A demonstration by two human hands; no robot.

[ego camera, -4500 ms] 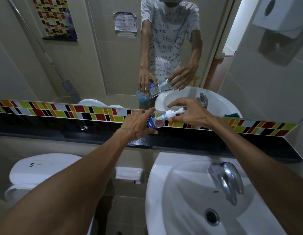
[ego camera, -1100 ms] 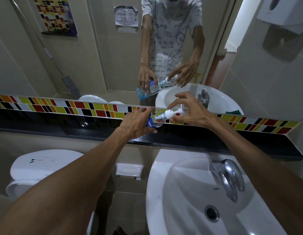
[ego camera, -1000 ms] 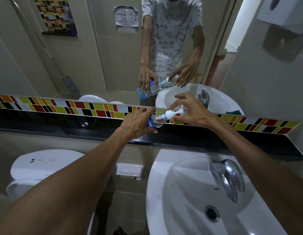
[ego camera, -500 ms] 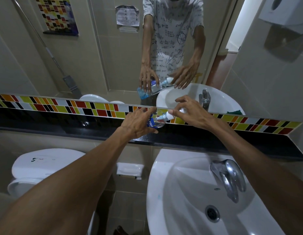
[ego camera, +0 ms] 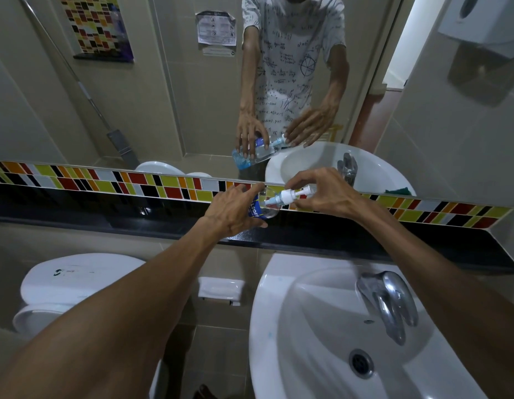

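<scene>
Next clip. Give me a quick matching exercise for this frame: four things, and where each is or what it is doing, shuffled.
Things:
1. left hand
2. right hand
3. tap
4. toilet

Place or state:
a. pinches the white pump
b. stands on the sink
c. grips the bottle by its body
d. lower left, below the black ledge

Pairs: 1-c, 2-a, 3-b, 4-d.
</scene>
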